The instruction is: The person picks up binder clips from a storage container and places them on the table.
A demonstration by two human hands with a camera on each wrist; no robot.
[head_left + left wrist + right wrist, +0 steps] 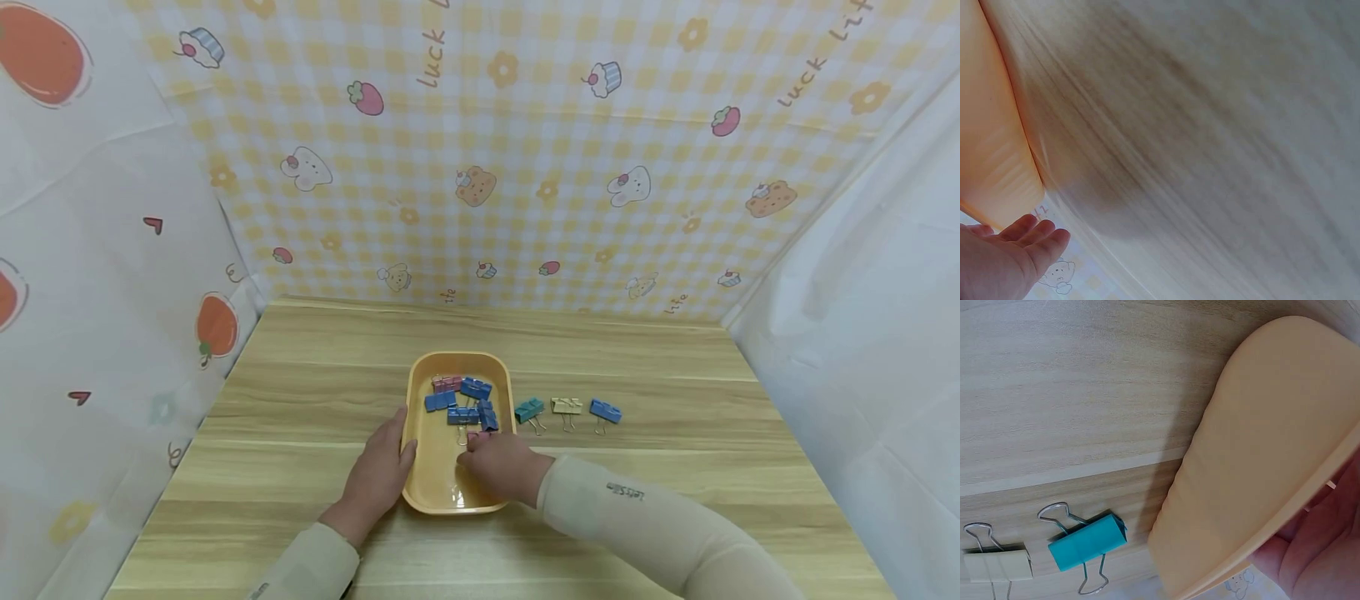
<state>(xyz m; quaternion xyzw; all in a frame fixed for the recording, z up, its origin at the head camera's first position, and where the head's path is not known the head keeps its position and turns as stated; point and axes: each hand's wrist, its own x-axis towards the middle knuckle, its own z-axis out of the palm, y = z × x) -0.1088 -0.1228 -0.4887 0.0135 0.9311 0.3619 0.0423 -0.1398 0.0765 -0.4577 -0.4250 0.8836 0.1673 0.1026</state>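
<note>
A yellow-orange tray (431,492) stands on the table with several binder clips inside, among them blue clips (462,415) and a pink clip (447,383). My left hand (378,467) lies along the tray's left wall, thumb at the rim and fingers fairly straight. In the left wrist view those fingers (1044,240) reach past the wall's far end. Over the right rim, my right hand (504,465) dips into the tray with curled fingers, holding another pink binder clip (480,435) that is mostly hidden. The right wrist view shows this hand (1322,550) behind the tray wall.
Right of the tray, a teal binder clip (529,409), a pale yellow one (566,406) and a blue one (605,410) lie in a row on the wooden table (315,358). A checked patterned cloth (525,233) hangs behind; white sheets border both sides.
</note>
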